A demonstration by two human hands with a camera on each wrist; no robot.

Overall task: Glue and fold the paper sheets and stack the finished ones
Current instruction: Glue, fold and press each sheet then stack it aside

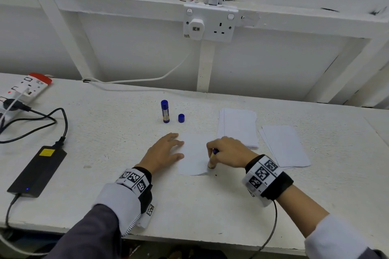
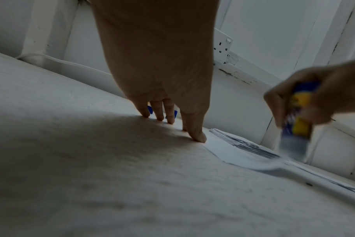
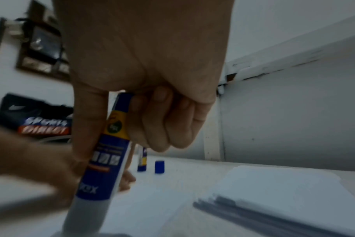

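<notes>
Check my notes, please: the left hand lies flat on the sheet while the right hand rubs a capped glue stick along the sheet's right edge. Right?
Not quite. The glue stick in the right hand is uncapped; the right wrist view shows its bare end on the sheet. A loose cap stands farther back. The left hand does lie flat.

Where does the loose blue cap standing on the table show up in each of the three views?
Head: blue cap stands mid-table, right of the upright spare glue stick.
Left wrist: only a blue sliver behind the left hand's fingers.
Right wrist: centre, right of that stick.
Shared landmark: the spare glue stick.
</notes>
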